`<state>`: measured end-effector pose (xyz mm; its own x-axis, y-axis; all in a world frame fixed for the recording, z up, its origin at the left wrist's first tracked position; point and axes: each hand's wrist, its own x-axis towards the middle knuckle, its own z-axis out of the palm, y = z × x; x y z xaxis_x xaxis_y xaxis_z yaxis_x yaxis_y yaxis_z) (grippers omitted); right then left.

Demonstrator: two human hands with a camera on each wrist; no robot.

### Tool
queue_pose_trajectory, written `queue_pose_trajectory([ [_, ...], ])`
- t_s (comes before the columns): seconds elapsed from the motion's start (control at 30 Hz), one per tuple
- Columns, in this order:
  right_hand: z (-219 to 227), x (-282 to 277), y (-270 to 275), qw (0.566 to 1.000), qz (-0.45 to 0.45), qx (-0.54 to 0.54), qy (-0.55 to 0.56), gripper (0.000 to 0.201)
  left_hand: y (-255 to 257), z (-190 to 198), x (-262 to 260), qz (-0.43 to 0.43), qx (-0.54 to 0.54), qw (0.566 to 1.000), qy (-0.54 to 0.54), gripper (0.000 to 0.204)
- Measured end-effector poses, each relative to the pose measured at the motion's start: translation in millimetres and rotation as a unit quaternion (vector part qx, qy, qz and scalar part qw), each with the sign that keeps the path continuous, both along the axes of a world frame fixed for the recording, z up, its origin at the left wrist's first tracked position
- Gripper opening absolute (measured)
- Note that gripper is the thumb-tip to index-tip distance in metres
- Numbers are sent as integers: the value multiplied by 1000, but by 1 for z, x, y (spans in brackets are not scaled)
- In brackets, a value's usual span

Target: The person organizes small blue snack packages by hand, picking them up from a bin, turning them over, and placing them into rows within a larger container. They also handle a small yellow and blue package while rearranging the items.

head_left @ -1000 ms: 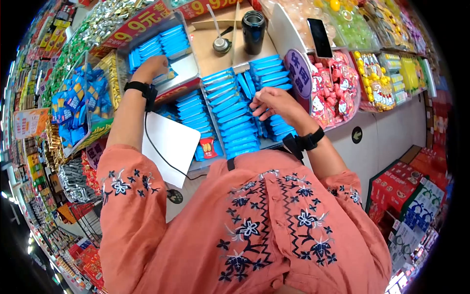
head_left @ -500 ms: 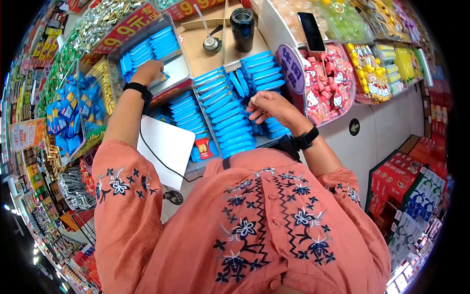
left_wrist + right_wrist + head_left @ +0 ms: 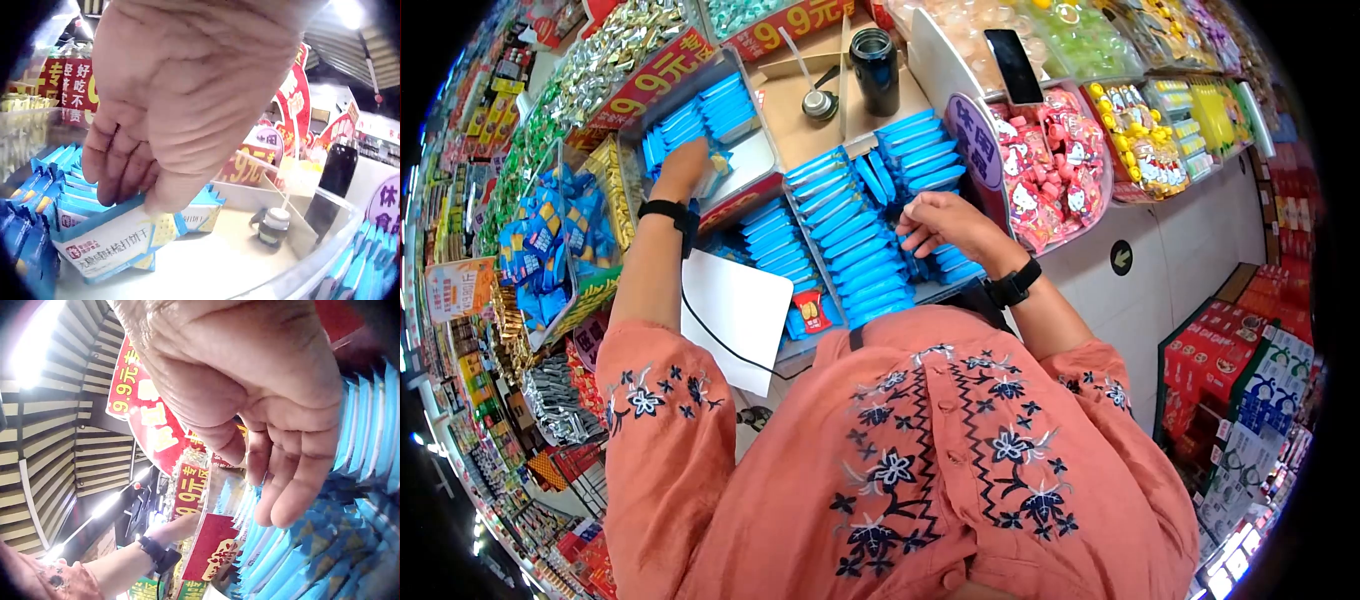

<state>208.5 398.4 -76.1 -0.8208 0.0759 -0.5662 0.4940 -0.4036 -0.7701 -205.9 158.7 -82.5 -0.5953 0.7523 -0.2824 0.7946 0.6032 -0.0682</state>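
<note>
The left hand is inside the clear upper-left bin, over blue packets. In the left wrist view its thumb and curled fingers pinch the top edge of a blue-and-white cracker packet, held tilted; more packets stand behind it. The right hand hovers above the rows of blue packets in the lower bin. In the right wrist view the fingers of the right hand are loosely bent, with nothing between them and packets below.
A black bottle and a small lidded item with a straw stand in a cardboard-coloured compartment. A phone lies to the right, above pink packets. White paper and a black cable are near the body.
The head view has shifted, so the bins sit slightly further left. The left hand has turned a little, with its packet showing more beside the fingers. The right hand stays above the packet rows.
</note>
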Motion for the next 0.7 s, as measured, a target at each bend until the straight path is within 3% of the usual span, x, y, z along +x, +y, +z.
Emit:
queue_pose_trajectory([
  [0.23,7,-2,1,999,26,10,20,30,-30,75,17,128,273,953,28,33],
  [0.33,16,-12,-2,999,9,25,39,31,-37,123,51,181,429,881,-88,33],
  [0.43,34,-25,-7,998,-9,6,60,35,-14,156,127,244,539,749,-298,35],
  [0.53,61,-36,-16,994,-22,-27,103,41,4,137,177,245,552,658,-449,26],
  [0.7,73,-42,-24,985,-32,-76,149,45,27,105,228,275,551,588,-525,26],
])
